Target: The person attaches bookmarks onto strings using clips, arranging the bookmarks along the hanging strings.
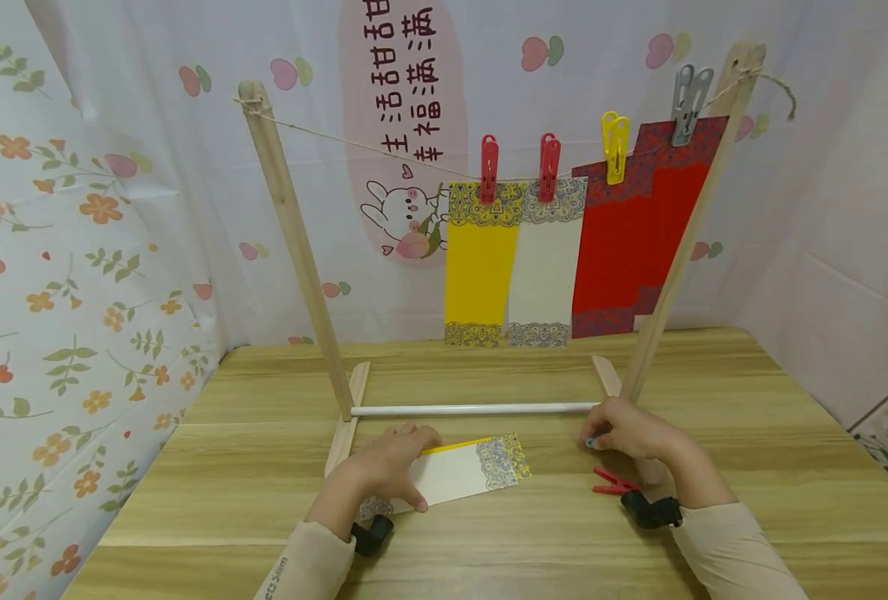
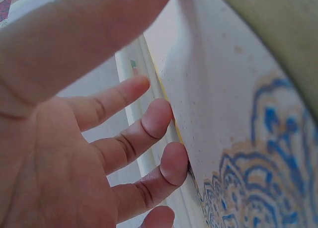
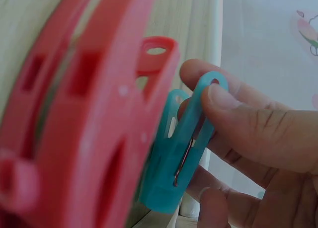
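The likeliest trouble lies with the white paper strip with blue lace-patterned ends [image 1: 447, 483], flat on the tabletop [image 1: 534, 542] before the rack's slim white crossbar [image 1: 474, 410] and overlapping a yellow paper strip with patterned ends [image 1: 459, 445]. The left hand [image 1: 387, 471] is spread over the white strip, fingertips at its far edge and thumb by its near edge, fingers loosely bent; lifted that way, the two strips could come up together, slip askew or crease, because the edges lie so close. The right hand [image 1: 627, 432] pinches a teal plastic clothespin with a metal spring [image 3: 171, 176] between thumb and fingers; a badly placed squeeze might let it spring away. A red plastic clothespin [image 1: 613, 482] lies just beside that wrist, where a careless sweep could knock it. Above, the thin twine line [image 1: 376, 148] already sags under pinned strips, so any added weight or tug may drop it further, and a clip fastened on its sloping left stretch could slide toward the others and bunch the paper.
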